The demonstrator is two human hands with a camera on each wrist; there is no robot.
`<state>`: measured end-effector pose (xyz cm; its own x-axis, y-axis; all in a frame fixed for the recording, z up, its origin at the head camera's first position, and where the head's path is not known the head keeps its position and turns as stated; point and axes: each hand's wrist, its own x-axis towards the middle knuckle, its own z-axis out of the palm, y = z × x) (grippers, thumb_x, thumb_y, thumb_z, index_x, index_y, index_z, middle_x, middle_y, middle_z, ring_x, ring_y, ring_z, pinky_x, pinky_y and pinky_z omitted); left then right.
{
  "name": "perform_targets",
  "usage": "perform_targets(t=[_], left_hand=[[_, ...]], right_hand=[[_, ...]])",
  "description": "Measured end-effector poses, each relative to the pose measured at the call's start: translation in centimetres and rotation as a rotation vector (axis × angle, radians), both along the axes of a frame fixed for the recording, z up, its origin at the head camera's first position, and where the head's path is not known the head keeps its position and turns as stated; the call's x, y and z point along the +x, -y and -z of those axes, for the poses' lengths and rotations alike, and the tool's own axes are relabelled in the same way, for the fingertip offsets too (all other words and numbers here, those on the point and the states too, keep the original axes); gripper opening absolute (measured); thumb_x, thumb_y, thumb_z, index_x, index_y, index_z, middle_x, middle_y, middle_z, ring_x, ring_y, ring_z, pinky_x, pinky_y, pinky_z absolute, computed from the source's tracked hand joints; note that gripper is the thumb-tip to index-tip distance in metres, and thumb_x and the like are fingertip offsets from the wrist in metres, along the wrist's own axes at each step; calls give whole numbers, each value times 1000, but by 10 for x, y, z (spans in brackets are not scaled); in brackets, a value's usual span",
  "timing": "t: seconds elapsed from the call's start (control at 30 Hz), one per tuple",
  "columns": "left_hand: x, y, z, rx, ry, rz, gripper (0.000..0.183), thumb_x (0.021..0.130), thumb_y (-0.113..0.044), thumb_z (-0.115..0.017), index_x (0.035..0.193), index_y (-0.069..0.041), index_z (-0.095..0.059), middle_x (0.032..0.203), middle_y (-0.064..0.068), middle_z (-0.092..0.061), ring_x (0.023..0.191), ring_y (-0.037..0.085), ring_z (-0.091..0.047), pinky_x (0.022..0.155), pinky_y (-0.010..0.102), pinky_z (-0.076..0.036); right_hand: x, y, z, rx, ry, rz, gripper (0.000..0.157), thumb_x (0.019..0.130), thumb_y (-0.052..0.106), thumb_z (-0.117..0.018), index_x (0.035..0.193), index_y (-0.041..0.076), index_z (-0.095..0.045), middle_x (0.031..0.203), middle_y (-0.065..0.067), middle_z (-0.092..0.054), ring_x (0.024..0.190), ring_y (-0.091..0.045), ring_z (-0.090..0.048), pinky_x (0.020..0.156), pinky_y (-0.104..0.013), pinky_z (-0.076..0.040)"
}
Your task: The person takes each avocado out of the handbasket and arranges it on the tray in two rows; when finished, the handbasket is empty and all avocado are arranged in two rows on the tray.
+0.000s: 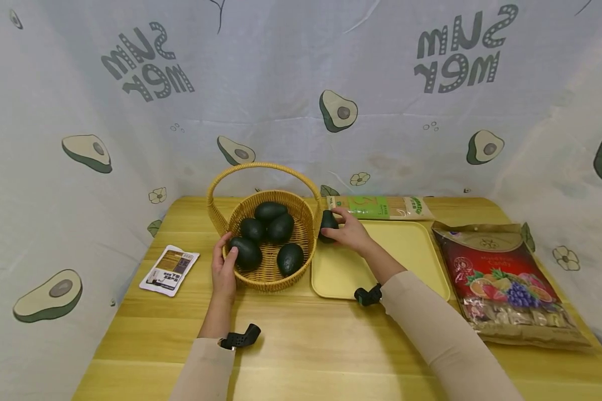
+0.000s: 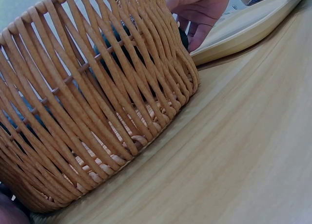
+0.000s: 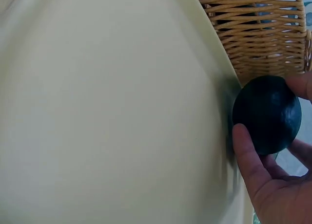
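Note:
A yellow wicker basket (image 1: 271, 286) with a tall handle holds several dark green avocados (image 1: 244, 253). My left hand (image 1: 224, 275) grips the basket's left rim, its thumb over the edge beside the nearest avocado and its fingers on the outer wall. Between the basket and a pale yellow tray (image 1: 391, 273), my right hand (image 1: 352, 231) pinches another avocado (image 3: 267, 114) between thumb and fingers. That avocado is at the tray's upper left edge, close to the basket's right side. In the left wrist view the basket's woven wall (image 2: 92, 92) hides most of the fruit.
A white and brown pouch (image 1: 169, 270) lies left of the basket. Behind the tray is a green and clear pack of noodles (image 1: 376, 208). A large red candy bag (image 1: 501, 278) lies to the right. A printed curtain (image 1: 291, 83) surrounds the wooden table (image 1: 301, 356).

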<state>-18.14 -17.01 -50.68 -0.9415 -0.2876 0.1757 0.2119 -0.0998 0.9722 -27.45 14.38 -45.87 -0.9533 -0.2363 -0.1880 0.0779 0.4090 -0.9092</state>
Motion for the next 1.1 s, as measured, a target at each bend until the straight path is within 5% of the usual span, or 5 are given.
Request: perform_targets(t=[0.47,0.77,1.1], left_hand=[[0,0,-2,7,4,0,48,102,-12,-50,150,-5,-44,161,8,-35,151,21,-28,109,16,-32],[1,-1,-2,-2,13,-8,49,102,-11,-50,149,-4,-44,161,8,-35,152,22,-26,113,23,-30],[2,-1,-1,-1,16,5,49,102,-13,-50,150,-5,-43,162,8,-33,152,24,-27,105,13,-35]], right_hand=[[-2,3,6,60,-60,2,70,99,30,-65,159,14,-33,155,-28,-42,125,-43,-61,85,-39,-59],[2,2,6,86,-79,6,75,96,30,-69,160,13,-32,158,-25,-39,145,-43,-41,107,-55,-48],[4,-1,3,73,-83,0,82,95,31,-71,161,12,-28,158,-26,-38,145,-45,-41,108,-57,-46]])
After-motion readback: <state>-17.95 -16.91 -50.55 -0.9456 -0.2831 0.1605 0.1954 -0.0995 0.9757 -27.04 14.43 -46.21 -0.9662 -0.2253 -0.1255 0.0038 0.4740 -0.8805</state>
